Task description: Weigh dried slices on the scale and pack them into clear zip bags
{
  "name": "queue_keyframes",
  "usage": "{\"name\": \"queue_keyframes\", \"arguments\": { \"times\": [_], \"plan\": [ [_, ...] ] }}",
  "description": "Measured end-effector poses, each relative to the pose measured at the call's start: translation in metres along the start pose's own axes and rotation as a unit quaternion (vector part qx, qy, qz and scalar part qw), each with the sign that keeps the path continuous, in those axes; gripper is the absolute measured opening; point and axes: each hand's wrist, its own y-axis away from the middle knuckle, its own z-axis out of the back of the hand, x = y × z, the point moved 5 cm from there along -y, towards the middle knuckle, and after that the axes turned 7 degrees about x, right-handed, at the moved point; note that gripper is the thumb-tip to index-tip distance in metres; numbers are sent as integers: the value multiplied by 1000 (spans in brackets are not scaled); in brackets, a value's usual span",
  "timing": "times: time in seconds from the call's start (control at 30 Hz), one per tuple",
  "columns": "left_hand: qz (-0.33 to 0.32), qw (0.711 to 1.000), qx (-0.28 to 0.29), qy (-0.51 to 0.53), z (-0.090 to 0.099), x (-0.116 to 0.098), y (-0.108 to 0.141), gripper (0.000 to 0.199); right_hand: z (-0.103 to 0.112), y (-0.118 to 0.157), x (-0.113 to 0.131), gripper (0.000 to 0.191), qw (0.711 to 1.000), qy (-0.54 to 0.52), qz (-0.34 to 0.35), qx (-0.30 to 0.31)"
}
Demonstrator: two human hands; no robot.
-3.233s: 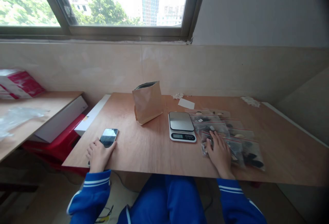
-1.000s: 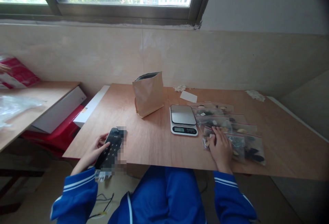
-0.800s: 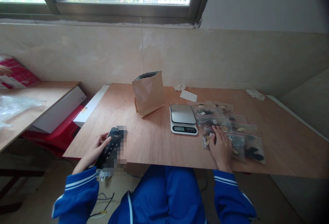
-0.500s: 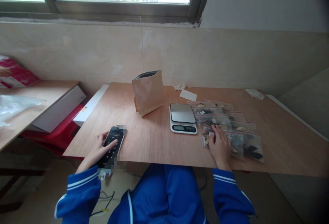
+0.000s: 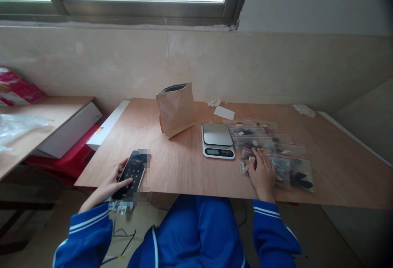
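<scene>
My left hand point(image 5: 118, 184) is closed round a smartphone point(image 5: 132, 172) at the table's left front edge, the thumb lying over a number keypad on its screen. My right hand point(image 5: 263, 174) rests on a clear zip bag point(image 5: 284, 165), fingers laid forward and apart over it. Several such bags lie overlapped there, with dark and pale pieces inside. Just left of them stands a white kitchen scale point(image 5: 217, 141) with a bare metal plate; its reading is too small to make out. A brown paper pouch point(image 5: 176, 112) stands upright with its top open.
A white card point(image 5: 224, 112) and crumpled white scraps point(image 5: 214, 103) lie at the back of the wooden table point(image 5: 172, 161). More white scraps point(image 5: 303, 110) lie at the back right. A second table point(image 5: 70, 106) and a red stool point(image 5: 70, 149) are on the left.
My left hand has moved slightly left and down with the smartphone, and its thumb has shifted lower on the keypad. My right hand stays on the bags.
</scene>
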Motion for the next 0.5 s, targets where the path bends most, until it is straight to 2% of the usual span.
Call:
{"name": "queue_keyframes", "arguments": {
  "times": [0.13, 0.33, 0.5],
  "plan": [
    [21, 999, 30, 15, 1, 2, 5, 92, 2, 0, 1, 44, 1000, -2, -5, 6],
    [-8, 998, 61, 21, 0, -2, 11, 100, 3, -1, 2, 44, 1000, -4, -6, 11],
    [17, 999, 35, 0, 1, -2, 9, 96, 1, -1, 1, 45, 1000, -5, -2, 6]
  ]
}}
